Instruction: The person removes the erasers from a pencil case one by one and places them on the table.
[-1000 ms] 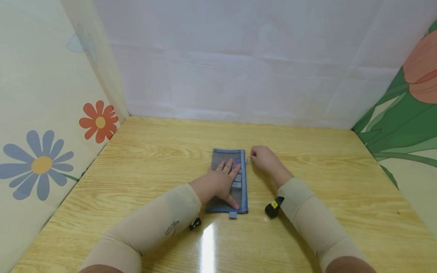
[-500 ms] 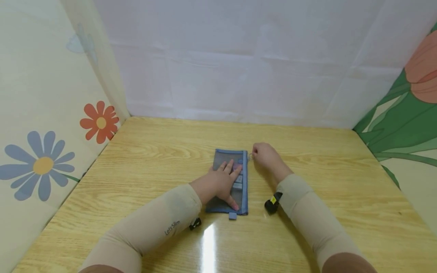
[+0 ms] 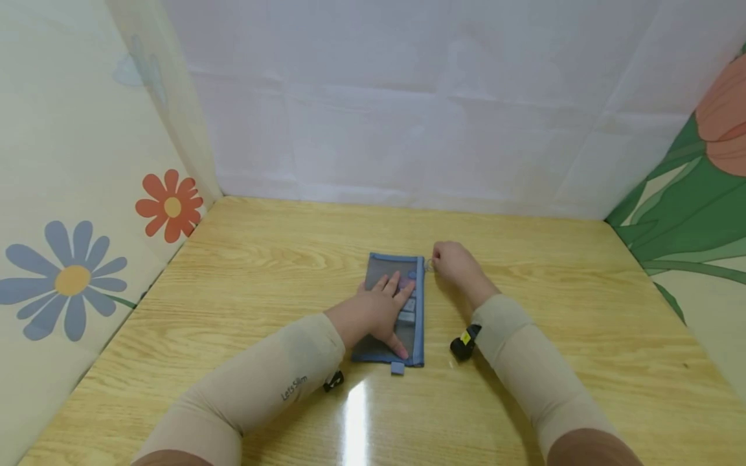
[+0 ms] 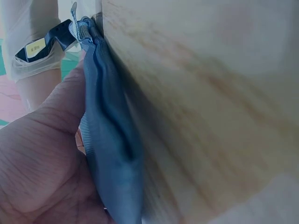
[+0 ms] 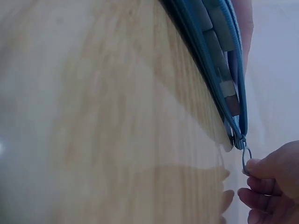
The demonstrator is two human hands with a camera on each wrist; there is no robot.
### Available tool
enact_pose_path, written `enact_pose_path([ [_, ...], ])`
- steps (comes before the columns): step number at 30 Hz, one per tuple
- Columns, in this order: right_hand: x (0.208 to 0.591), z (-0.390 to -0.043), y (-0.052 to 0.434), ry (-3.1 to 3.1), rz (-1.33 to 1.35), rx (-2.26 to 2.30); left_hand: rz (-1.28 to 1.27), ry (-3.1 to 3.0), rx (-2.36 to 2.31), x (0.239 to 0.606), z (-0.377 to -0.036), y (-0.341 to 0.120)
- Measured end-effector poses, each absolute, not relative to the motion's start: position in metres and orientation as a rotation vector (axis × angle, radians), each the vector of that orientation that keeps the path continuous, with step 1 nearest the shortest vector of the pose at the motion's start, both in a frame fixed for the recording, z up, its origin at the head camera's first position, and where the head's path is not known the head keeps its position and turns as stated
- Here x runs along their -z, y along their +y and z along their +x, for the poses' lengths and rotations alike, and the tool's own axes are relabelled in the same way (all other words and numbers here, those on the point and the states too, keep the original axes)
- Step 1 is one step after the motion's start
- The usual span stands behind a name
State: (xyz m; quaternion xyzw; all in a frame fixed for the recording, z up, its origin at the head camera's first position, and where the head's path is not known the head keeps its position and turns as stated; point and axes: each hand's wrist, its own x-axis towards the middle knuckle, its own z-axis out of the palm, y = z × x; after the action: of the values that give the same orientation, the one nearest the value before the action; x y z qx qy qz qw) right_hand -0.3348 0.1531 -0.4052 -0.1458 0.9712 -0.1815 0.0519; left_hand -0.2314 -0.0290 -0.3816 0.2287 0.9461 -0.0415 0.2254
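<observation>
A blue-edged mesh zipper pouch (image 3: 419, 323) lies flat on the table. My left hand (image 3: 373, 315) rests on it with the fingers spread, covering much of the mesh. Small greyish blocks (image 5: 216, 53) show inside through the unzipped side in the right wrist view. Just off the pouch's far right corner, my right hand (image 3: 460, 268) pinches the looped zipper pull (image 5: 247, 161) between thumb and finger. The slider (image 5: 241, 141) sits at that far end of the zipper. In the left wrist view the zipper edge (image 4: 100, 88) stands beside the left thumb.
The wood-grain table (image 3: 280, 259) reaches a pale cloth wall (image 3: 373, 129) at the back. Flower-printed panels (image 3: 105, 194) flank it on both sides. A black wrist camera (image 3: 464, 344) hangs under the right sleeve, close over the table.
The far end of the pouch has shifted slightly right, and my right hand has moved a little right and away with the zipper pull. My left hand stays spread on the pouch.
</observation>
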Motion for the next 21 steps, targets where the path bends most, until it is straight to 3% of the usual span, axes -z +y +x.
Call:
enact_pose_path([
  [21,0.405,-0.345,0.153,3.010,-0.402,0.472,0.635,2.605,0.120,0.380,-0.232,-0.028],
])
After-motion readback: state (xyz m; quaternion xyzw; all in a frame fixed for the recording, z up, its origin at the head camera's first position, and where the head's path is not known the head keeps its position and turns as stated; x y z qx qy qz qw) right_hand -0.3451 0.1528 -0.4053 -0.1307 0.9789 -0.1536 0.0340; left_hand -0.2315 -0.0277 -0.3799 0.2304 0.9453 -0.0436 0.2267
